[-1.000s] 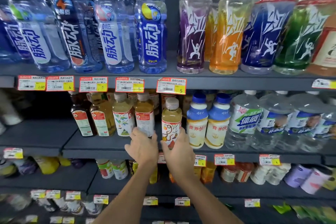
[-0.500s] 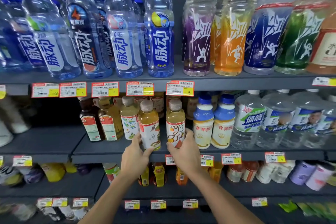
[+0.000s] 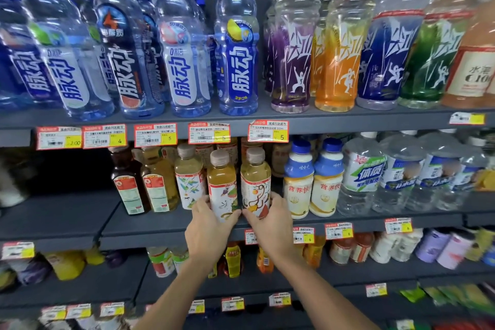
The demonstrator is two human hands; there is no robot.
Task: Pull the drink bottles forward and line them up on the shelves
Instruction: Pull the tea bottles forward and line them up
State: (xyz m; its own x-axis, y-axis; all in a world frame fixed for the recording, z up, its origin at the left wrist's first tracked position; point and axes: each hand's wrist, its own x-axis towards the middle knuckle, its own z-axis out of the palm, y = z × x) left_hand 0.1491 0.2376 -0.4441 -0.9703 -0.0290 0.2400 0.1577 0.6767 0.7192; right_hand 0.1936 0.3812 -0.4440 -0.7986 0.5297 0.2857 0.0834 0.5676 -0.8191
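— While both your hands are on that shelf, what exactly are they holding?

— My left hand (image 3: pixel 207 225) is curled round the foot of an amber plastic tea bottle (image 3: pixel 222 185) with a beige cap and a flowered label, thumb across the front. My right hand (image 3: pixel 270 222) grips a pale yellow plastic bottle (image 3: pixel 255 182) with the same beige cap and an orange-and-white label. The two stand upright, touching side by side, just behind the front lip of the dark grey metal middle shelf (image 3: pixel 160 233).

— So how far along are you?

— This pair is about home, I'd say; they sit further forward than anything beside them. Just to their left, the pale tea bottle with a leafy label (image 3: pixel 188 179), the golden bottle (image 3: pixel 158 182) and the dark brown bottle with a red label (image 3: pixel 126 182) stand further back, so I judge those need pulling out to match. More bottles sit in the shadow behind them, too dim to count. On the right, the two white milky bottles with blue caps (image 3: pixel 298 179) and the clear water bottles with green-and-blue labels (image 3: pixel 361 174) look close to the edge and fairly even. Above, the blue-capped clear bottles (image 3: pixel 235 43) and the tall bottles in purple and orange (image 3: pixel 292 43) front the top shelf in a row. I reckon most of what's left is this middle row, leftward.
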